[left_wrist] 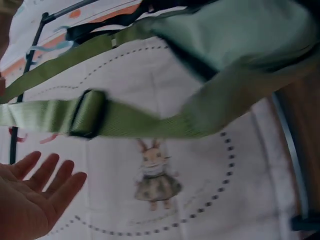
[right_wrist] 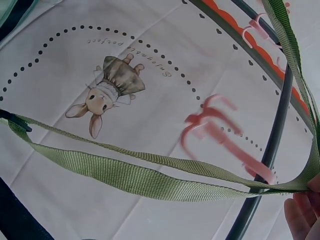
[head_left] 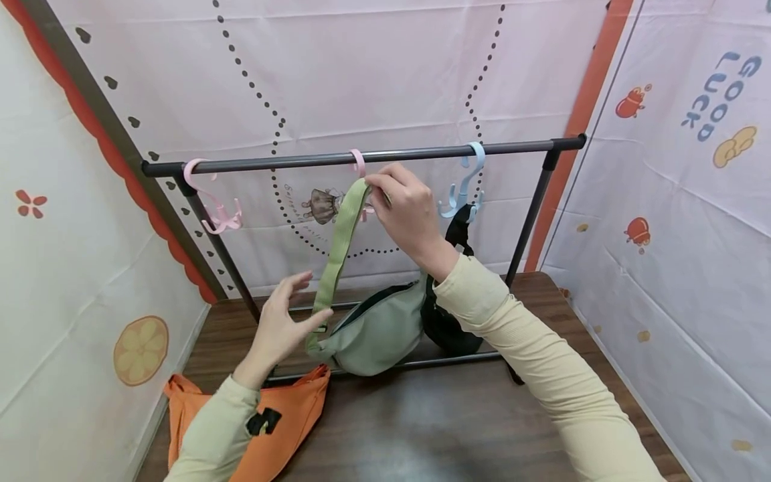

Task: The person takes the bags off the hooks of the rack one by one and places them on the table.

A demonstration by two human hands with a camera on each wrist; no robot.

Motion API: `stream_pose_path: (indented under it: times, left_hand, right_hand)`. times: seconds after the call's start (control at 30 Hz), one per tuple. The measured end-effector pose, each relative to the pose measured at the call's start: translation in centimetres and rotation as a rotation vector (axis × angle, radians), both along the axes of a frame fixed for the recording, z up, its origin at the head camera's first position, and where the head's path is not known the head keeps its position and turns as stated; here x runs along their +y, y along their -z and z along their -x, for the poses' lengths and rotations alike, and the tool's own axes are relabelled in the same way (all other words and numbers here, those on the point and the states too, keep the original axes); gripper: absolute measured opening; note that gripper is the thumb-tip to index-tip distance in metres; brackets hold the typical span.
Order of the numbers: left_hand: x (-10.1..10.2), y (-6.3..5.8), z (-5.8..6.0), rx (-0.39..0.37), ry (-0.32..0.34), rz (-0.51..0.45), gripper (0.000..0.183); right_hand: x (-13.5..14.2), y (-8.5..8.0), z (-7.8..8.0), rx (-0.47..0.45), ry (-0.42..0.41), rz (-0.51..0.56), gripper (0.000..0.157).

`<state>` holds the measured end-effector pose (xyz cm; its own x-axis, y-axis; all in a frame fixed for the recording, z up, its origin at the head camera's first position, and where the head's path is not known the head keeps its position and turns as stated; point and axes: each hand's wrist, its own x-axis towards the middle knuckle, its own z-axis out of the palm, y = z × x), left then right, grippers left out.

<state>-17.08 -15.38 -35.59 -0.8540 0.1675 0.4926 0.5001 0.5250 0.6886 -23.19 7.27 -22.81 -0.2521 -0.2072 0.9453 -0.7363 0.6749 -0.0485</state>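
While the right hand (head_left: 406,207) pinches the top of a green strap (head_left: 340,251) between thumb and fingers, the left hand (head_left: 283,321) stands beside the strap's lower end, its fingers spread and gripping nothing.

The strap belongs to a sage-green waist bag (head_left: 382,335), which hangs below the right hand in front of a dark metal rack (head_left: 271,162), near the lower bar; whether it touches that bar cannot be told. The step in hand looks like raising the strap to the pink middle hook (head_left: 359,163) on the top rail. The next move seems to call for passing the loop over one of that hook's lower prongs; the right wrist view shows the strap doubled and near the hook.

The bag's long axis slants, its narrow left end low and its right end higher, with the dark zip line along the upper left edge. The strap climbs steeply from the left end, leaning right toward the rail.

To the right, a black bag (head_left: 448,328) hangs from a blue hook (head_left: 466,187). An orange bag (head_left: 289,422) lies on the table (head_left: 421,415) at lower left.
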Motion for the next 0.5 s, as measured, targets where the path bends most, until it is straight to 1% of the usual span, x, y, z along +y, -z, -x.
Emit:
stream_pose_path:
  times: [0.07, 0.2, 0.3, 0.4, 0.43, 0.5]
  left_hand:
    - [-0.4, 1.6, -0.6, -0.066, -0.045, 0.024, 0.071]
    - [-1.7, 4.2, -1.4, -0.229, -0.085, -0.005, 0.077]
    - [-2.5, 5.9, -2.0, -0.336, -0.050, -0.046, 0.079]
    - [-2.6, 7.4, -3.1, -0.432, -0.013, -0.075, 0.079]
    - [-2.5, 7.9, -3.4, -0.467, -0.009, -0.087, 0.079]
    - [-2.1, 9.1, -4.0, -0.532, -0.021, -0.124, 0.080]
  right_hand:
    - [0.0, -0.1, -0.1, 0.007, -0.001, -0.003, 0.018]
    - [-0.1, -0.3, -0.2, 0.021, -0.003, -0.006, 0.018]
    - [-0.2, -0.3, -0.2, 0.024, 0.001, -0.007, 0.018]
    - [-0.2, -0.3, -0.3, 0.025, 0.000, -0.007, 0.019]
    - [-0.3, -0.3, -0.3, 0.025, -0.003, -0.008, 0.019]
    - [-0.3, -0.3, -0.4, 0.024, -0.012, -0.007, 0.019]
